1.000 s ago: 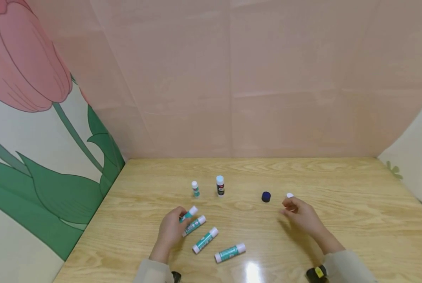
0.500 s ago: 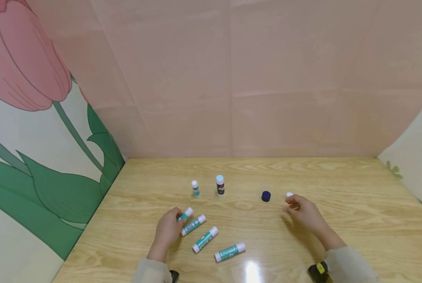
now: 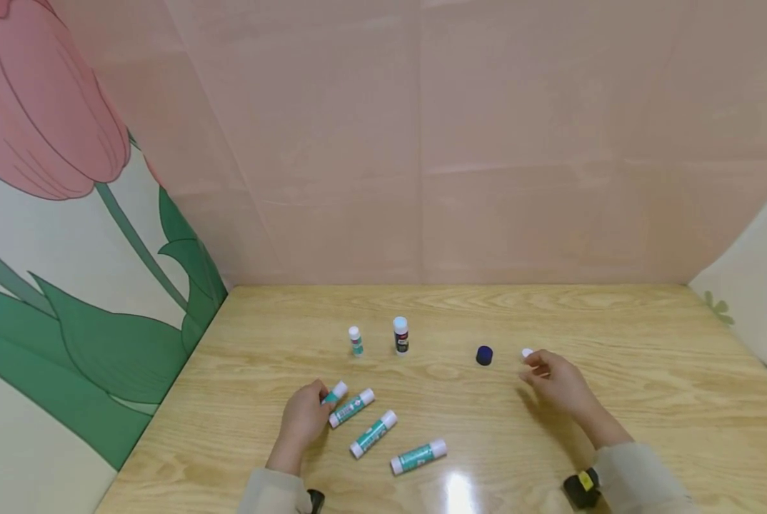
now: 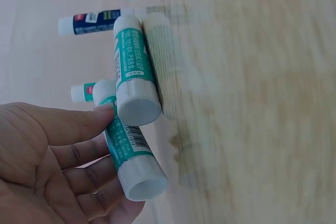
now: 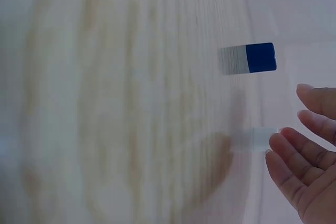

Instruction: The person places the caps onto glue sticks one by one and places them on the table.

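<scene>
My left hand (image 3: 303, 414) holds a green-and-white glue stick (image 4: 122, 139) between thumb and curled fingers, low over the table. Right beside it lies a second glue stick (image 3: 351, 408) of the same kind, which overlaps the held one in the left wrist view. Two more, a glue stick (image 3: 373, 435) and a slightly thicker glue stick (image 3: 418, 457), lie tilted farther right. My right hand (image 3: 558, 382) hovers with loosely bent fingers, nothing between them. Just beyond its fingertips is a small white cap (image 3: 527, 353), partly covered by fingers in the right wrist view.
At the back, a small green glue stick (image 3: 356, 342) and a dark-labelled glue stick (image 3: 400, 337) with a white cap stand upright. A dark blue cap (image 3: 483, 355) sits left of the right hand. Behind the wooden table (image 3: 679, 371) hangs a pink cloth (image 3: 486, 178).
My left hand has drawn slightly left with its glue stick, and the neighbouring stick shows more fully. My right hand has shifted a little to the right, beside the white cap.
</scene>
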Action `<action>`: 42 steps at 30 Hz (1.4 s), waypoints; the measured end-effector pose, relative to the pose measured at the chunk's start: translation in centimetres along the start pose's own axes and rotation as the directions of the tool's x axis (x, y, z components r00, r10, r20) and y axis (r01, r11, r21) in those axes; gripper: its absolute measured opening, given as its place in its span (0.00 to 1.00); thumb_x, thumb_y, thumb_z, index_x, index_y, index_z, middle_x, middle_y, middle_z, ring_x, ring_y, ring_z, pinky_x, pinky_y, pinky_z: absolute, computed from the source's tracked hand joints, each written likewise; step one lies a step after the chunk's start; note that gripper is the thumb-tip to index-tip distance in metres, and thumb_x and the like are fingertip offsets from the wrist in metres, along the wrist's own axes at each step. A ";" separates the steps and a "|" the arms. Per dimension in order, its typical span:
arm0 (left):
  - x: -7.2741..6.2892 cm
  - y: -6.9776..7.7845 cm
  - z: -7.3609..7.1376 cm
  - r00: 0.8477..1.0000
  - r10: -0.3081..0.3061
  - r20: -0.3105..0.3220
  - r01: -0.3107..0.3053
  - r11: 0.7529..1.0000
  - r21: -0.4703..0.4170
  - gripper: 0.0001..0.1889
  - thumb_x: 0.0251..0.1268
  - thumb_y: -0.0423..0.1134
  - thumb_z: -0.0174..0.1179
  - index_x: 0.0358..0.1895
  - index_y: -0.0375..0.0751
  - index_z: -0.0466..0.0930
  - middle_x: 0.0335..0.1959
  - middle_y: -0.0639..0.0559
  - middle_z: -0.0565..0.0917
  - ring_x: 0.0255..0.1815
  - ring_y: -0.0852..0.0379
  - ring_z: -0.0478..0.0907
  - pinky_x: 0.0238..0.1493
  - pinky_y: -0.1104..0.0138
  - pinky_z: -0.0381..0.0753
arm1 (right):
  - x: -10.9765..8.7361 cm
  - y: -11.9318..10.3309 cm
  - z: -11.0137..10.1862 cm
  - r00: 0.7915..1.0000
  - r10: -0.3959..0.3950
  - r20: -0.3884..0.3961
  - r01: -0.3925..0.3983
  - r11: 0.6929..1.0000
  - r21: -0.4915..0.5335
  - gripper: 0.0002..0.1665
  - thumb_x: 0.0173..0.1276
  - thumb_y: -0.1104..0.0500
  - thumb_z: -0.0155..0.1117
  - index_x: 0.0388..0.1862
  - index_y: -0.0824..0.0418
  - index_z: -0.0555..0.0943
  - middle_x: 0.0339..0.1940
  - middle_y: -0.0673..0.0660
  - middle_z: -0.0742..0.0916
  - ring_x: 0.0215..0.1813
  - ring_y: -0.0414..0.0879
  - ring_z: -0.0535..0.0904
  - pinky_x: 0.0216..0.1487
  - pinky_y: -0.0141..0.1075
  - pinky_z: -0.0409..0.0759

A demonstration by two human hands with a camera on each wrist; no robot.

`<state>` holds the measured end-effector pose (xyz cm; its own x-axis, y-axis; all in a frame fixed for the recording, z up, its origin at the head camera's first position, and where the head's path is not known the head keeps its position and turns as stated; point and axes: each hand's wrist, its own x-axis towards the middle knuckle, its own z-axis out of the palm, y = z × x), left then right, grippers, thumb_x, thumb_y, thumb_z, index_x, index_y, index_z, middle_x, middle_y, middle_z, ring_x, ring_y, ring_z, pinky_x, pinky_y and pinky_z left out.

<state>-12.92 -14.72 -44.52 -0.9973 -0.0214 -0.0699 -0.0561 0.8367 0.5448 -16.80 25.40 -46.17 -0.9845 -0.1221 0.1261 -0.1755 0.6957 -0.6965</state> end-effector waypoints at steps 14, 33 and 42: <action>0.1 -0.1 0.0 0.997 -0.026 0.069 0.024 0.999 0.028 0.04 0.54 0.34 0.57 0.31 0.37 0.73 0.25 0.51 0.73 0.25 0.56 0.68 0.25 0.64 0.69 | 0.4 0.5 -0.5 1.000 0.014 0.020 -0.014 0.999 -0.030 0.15 0.58 0.62 0.58 0.41 0.71 0.71 0.39 0.67 0.78 0.39 0.59 0.74 0.36 0.46 0.74; 0.4 0.1 0.1 0.994 -0.044 0.098 0.038 0.997 0.063 0.05 0.54 0.34 0.57 0.30 0.37 0.72 0.23 0.51 0.71 0.24 0.55 0.67 0.24 0.65 0.68 | 1.0 1.4 -0.9 1.000 -0.013 0.017 0.014 0.999 -0.048 0.17 0.57 0.63 0.58 0.43 0.72 0.71 0.39 0.68 0.76 0.38 0.59 0.74 0.33 0.45 0.74; 0.8 0.0 0.2 0.992 -0.060 0.112 0.056 0.998 0.042 0.06 0.56 0.35 0.55 0.33 0.35 0.72 0.25 0.50 0.70 0.25 0.55 0.67 0.25 0.65 0.68 | 1.3 1.5 -0.9 1.000 -0.006 0.028 0.008 0.999 -0.050 0.18 0.57 0.64 0.58 0.44 0.73 0.70 0.41 0.69 0.75 0.39 0.60 0.73 0.34 0.46 0.74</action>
<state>-13.76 -14.66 -44.73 -0.9805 -0.0102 -0.1961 -0.1098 0.8564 0.5045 -18.38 26.94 -46.45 -0.9830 -0.1465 0.1104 -0.1827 0.7290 -0.6597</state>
